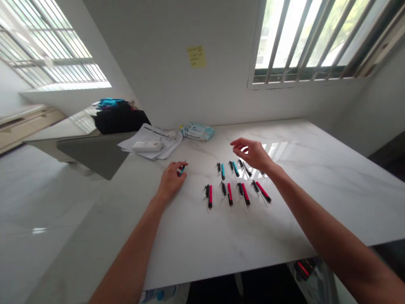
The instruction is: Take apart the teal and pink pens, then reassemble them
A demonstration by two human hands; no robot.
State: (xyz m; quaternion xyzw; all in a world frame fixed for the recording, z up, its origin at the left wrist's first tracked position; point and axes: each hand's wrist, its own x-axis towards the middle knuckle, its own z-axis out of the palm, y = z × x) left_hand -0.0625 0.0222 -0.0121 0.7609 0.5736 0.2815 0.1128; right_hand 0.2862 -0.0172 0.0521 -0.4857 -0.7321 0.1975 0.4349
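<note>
My left hand (171, 180) rests on the table at the left, its thumb and fingers closed around a small blue pen barrel (182, 170). Over the back row of pen parts hovers my right hand (251, 153), fingers loosely bent and apart, with nothing visible in it. Beneath and beside it lie blue barrels (223, 171) with black clipped pieces (219, 167) and thin white refills. Some parts at that row's right end are partly hidden by my right hand and wrist. In the front row, red barrels (210, 196) lie beside black clipped pieces (224, 188) and white refills (246, 205).
The white marbled table (196, 245) meets a wall bearing a yellow note (196, 57). Towards the back left are papers (147, 134), a white device (147, 146) and a blue-white soft pack (198, 131). A dark cloth pile (122, 120) sits farther left.
</note>
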